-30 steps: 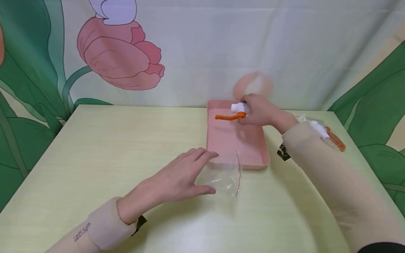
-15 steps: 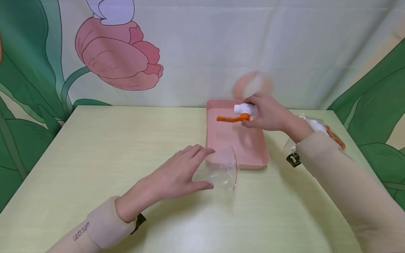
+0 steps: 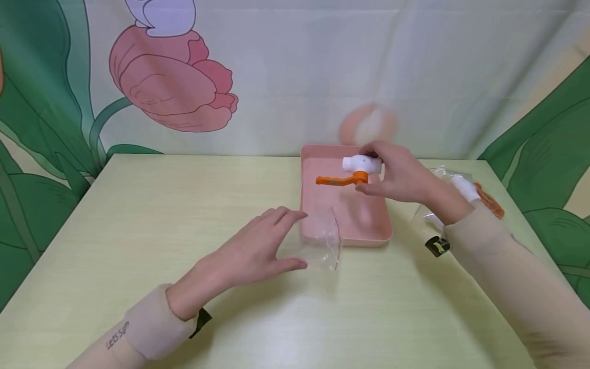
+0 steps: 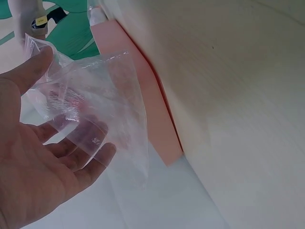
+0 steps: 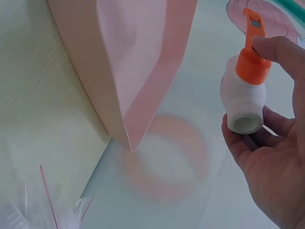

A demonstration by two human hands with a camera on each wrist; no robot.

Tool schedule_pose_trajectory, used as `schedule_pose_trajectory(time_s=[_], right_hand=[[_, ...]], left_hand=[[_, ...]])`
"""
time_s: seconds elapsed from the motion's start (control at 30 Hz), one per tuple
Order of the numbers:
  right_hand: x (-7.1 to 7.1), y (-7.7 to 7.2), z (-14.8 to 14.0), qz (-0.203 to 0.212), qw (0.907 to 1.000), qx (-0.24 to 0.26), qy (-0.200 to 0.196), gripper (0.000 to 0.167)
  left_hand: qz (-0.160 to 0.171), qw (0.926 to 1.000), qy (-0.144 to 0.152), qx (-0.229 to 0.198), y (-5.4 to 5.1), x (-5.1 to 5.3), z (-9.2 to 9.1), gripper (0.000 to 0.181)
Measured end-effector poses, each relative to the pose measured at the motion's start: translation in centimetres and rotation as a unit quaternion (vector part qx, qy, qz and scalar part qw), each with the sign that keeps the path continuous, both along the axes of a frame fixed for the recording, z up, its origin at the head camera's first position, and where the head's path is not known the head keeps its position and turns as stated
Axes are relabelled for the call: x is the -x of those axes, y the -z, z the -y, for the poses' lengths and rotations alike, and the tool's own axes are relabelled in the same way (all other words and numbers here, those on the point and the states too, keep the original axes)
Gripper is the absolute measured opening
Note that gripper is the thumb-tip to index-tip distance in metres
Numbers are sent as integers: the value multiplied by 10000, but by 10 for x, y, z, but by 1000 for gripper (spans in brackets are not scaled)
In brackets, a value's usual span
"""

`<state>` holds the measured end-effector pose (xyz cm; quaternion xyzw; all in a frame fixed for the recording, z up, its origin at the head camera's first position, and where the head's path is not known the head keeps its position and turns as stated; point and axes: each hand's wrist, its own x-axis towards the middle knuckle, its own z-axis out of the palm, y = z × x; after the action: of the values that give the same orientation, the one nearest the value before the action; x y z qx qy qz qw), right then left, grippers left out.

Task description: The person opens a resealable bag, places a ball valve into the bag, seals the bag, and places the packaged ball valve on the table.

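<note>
A white plastic ball valve point(image 3: 361, 164) with an orange lever handle is held in my right hand point(image 3: 401, 174), above the pink tray point(image 3: 322, 197). In the right wrist view the thumb presses on the orange handle point(image 5: 252, 67), while the fingers curl under the white body point(image 5: 243, 95). My left hand point(image 3: 249, 251) holds a clear zip bag point(image 3: 322, 238) with a red seal line, near the tray's front left corner. Through the bag point(image 4: 95, 95) in the left wrist view its curved fingertips show, with the thumb apart from them at the upper edge.
Right of the tray, partly behind the right forearm, lies another clear bag point(image 3: 426, 218) with a white and orange valve point(image 3: 465, 188). The pale wooden table point(image 3: 184, 205) ends at a printed flower curtain point(image 3: 286, 77).
My right hand has moved right and nearer to me with the ball valve, so more of its white body shows. The left hand and its bag have shifted slightly left and away from me.
</note>
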<state>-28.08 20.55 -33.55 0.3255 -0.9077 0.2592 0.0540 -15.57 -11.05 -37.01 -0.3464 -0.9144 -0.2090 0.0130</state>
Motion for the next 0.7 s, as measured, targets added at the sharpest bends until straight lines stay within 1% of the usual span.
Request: schedule_pose_trajectory(time_s=[0.13,0.3,0.53,0.7], right_hand=[[-8,-2,-3,-95,9999,32,-74,58],[-18,-1,-6,-355,9990,96,-240,56],[-32,-2,-10,-453,9987,-41,-234,59],[-39,-2,-14,-533,9984,-42,-201,61]], left_hand=[[45,9999,-150,-28,-1,2,3,80],[123,9994,-312,-99,-1,5,5,80],[71,9988,-434,-213,0,8,9,79],[70,9983,-498,-287,0,10,12,79]])
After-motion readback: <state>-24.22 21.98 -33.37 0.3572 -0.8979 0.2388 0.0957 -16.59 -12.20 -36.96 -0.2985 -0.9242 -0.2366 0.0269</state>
